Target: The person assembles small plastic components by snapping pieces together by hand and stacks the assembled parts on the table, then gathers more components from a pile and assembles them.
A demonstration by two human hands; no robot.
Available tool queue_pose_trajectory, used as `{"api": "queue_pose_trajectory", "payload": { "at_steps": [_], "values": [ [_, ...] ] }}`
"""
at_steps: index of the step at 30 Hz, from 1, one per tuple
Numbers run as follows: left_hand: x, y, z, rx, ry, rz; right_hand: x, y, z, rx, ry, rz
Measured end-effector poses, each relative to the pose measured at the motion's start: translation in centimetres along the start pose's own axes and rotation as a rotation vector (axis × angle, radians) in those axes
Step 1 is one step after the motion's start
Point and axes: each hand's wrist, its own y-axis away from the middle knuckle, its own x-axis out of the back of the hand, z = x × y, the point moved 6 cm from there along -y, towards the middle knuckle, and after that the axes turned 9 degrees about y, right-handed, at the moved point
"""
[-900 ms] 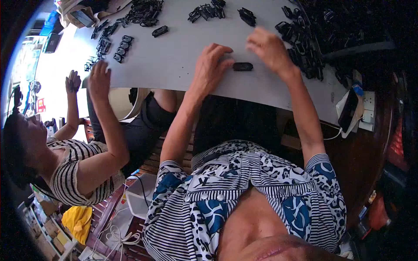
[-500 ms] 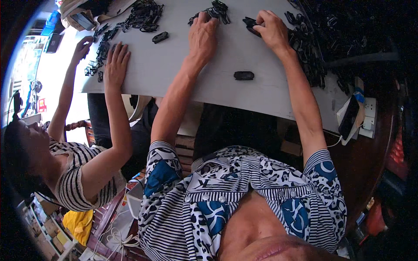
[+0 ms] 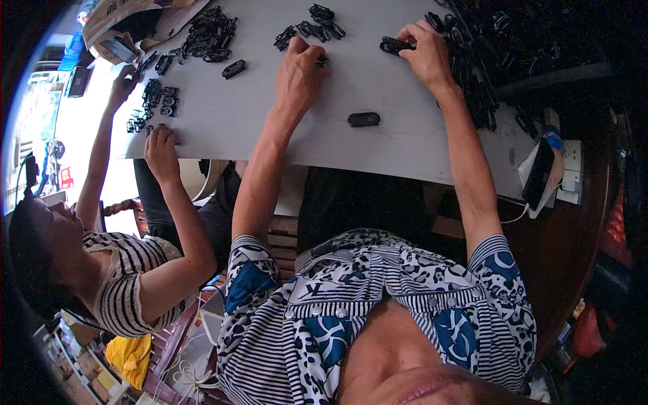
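Observation:
My right hand [image 3: 428, 55] pinches a small oblong black plastic part [image 3: 393, 45] above the grey-white table [image 3: 270, 108]. To its left, my left hand [image 3: 299, 77] is closed, thumb and fingertips together on a small black piece [image 3: 321, 61] that is mostly hidden. Just beyond that hand lies a small cluster of black plastic parts [image 3: 317, 30]. Nearer to me, a single oblong black part [image 3: 364, 119] rests on the table between my forearms. What these parts belong to, I cannot tell.
A co-worker's hands [image 3: 161, 150] handle small black pieces at the left. Black parts are heaped at the far left [image 3: 208, 34] and along the right [image 3: 476, 88]. A lone part [image 3: 233, 69] lies between. A phone-like device [image 3: 540, 177] and a white power strip [image 3: 571, 172] sit at the right edge.
My left hand has drawn back from the far cluster toward me, a small black piece in its fingers. My right hand still holds its part. The co-worker's nearer hand has moved toward the table edge.

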Motion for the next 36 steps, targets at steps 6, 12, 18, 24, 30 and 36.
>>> {"api": "queue_pose_trajectory", "payload": {
  "at_steps": [6, 12, 18, 24, 30, 36],
  "values": [
    [0.1, 0.2, -0.3, 0.003, 0.124, -0.077, 1.0, -0.1, 0.3, 0.018, -0.207, 0.053],
    [0.6, 0.7, 0.9, -0.040, 0.083, 0.072, 2.4, 0.4, -0.7, 0.055, -0.027, 0.245],
    [-0.6, 0.4, 0.6, 0.057, 0.237, -0.033, 2.1, 1.0, 0.8, -0.129, -0.134, 0.164],
    [-0.7, 0.5, -0.2, 0.118, 0.609, 0.012, 2.6, 0.9, 2.2, -0.172, -0.317, 0.141],
    [-1.3, 0.4, 0.6, 0.154, 0.496, -0.086, 0.9, 1.0, 3.8, -0.331, -1.006, -0.079],
    [-2.4, 0.3, 2.1, 0.260, 0.718, -0.097, 0.7, 1.0, 3.1, -0.379, -1.126, -0.161]
  ]
}}
